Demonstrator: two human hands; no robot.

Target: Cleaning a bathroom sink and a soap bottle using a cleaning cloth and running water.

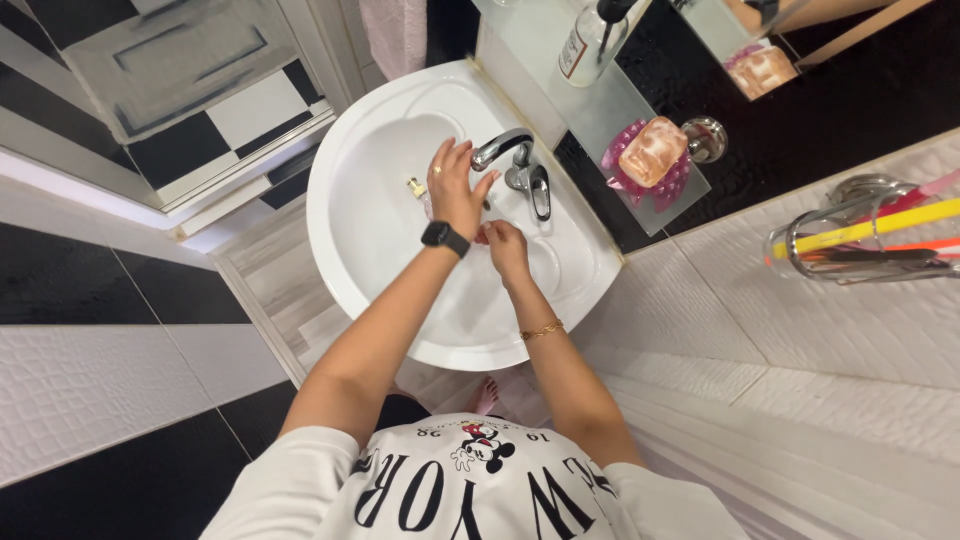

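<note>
Reaching under the curved chrome tap (503, 146), the left hand (455, 188) spreads its fingers loosely apart over the round white ceramic basin (370, 215). The right hand (504, 247), just beside it, is closed on a small red object (481, 238), too hidden to identify.

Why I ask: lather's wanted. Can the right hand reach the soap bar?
Probably yes: the soap bar lies uncovered on its pink dish; the right hand could pass beside the tap.

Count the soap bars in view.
1: the soap bar on the pink dish on the shelf. The one top right is its mirror reflection.
</note>
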